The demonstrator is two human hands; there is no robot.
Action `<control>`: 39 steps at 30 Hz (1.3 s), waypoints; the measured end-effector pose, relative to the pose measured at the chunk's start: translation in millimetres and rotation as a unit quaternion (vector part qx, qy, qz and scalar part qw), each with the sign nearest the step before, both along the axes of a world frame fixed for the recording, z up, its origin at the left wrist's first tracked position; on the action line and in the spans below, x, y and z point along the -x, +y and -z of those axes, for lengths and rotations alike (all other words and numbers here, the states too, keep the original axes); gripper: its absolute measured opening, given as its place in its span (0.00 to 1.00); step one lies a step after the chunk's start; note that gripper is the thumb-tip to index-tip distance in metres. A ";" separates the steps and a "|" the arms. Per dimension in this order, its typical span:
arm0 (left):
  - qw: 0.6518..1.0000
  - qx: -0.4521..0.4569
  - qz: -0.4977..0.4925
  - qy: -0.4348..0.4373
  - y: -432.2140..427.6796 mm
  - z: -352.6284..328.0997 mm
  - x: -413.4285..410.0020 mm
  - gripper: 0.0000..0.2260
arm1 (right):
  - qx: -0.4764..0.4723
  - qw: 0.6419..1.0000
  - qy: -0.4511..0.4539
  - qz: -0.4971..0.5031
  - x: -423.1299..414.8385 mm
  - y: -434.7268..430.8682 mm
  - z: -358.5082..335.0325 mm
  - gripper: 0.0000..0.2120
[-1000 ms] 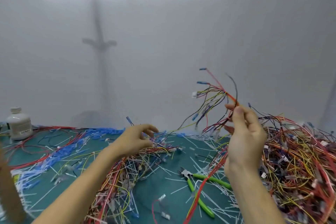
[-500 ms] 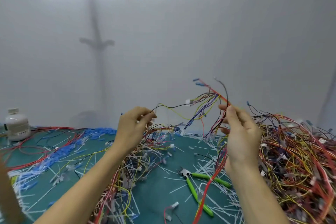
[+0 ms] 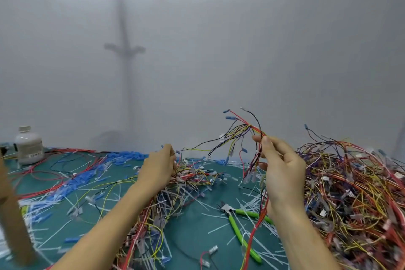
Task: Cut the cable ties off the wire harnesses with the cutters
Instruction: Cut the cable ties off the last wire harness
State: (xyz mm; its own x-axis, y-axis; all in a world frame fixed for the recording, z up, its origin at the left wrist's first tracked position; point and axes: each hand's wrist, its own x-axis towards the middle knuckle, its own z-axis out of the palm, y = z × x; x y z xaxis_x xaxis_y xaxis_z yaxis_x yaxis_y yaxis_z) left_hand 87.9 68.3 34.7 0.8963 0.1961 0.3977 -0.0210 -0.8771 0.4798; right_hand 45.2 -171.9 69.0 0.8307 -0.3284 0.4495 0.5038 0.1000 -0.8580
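Wire harness is pinched by the right hand, one strand gripped by the left hand, above cutters at lower right.

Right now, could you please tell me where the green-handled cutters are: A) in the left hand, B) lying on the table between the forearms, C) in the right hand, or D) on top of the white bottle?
B: the cutters lie untouched on the table, while the right hand and left hand grip the wire harness.
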 end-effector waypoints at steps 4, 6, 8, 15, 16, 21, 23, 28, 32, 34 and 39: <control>0.997 -0.002 -0.010 -0.081 -1.1 -0.7 2.6 0.03 | -0.003 1.000 -0.002 0.005 1.0 -0.8 -0.3 0.11; 0.994 0.001 -0.013 -0.110 0.8 0.6 5.5 0.08 | -0.003 1.000 -0.002 0.005 1.8 -0.6 -0.6 0.11; 0.993 0.010 -0.005 -0.114 2.2 0.8 7.1 0.10 | -0.003 1.000 -0.004 0.005 2.6 -0.1 -1.3 0.12; 0.996 -0.043 0.080 0.014 -2.0 -0.4 7.3 0.05 | 0.004 1.000 0.004 0.005 2.1 -0.7 -1.1 0.11; 0.995 -0.041 0.086 0.023 -2.4 -1.0 8.0 0.05 | 0.003 1.000 0.006 0.005 1.8 -1.4 -0.8 0.11; 0.996 -0.009 0.078 0.046 -0.6 -5.3 8.1 0.06 | 0.004 1.000 0.011 0.006 0.9 -2.4 0.3 0.11; 0.997 0.014 0.068 0.033 0.8 -6.0 7.2 0.06 | 0.004 1.000 0.011 0.006 0.6 -1.9 -0.2 0.11; 0.994 0.077 0.073 0.018 1.2 -3.8 7.4 0.06 | 0.004 1.000 0.010 0.003 0.8 -0.9 -0.4 0.11; 0.985 0.158 0.069 0.005 1.6 -2.2 5.2 0.08 | 0.004 1.000 0.007 0.003 1.6 -0.8 -0.4 0.11; 0.981 0.183 0.069 -0.010 1.9 -3.6 5.2 0.09 | 0.004 1.000 0.005 0.003 1.6 -0.4 -0.9 0.11; 0.945 0.313 0.070 -0.063 -10.6 -22.6 10.5 0.07 | -0.002 1.000 -0.005 0.005 1.2 -0.6 -0.3 0.11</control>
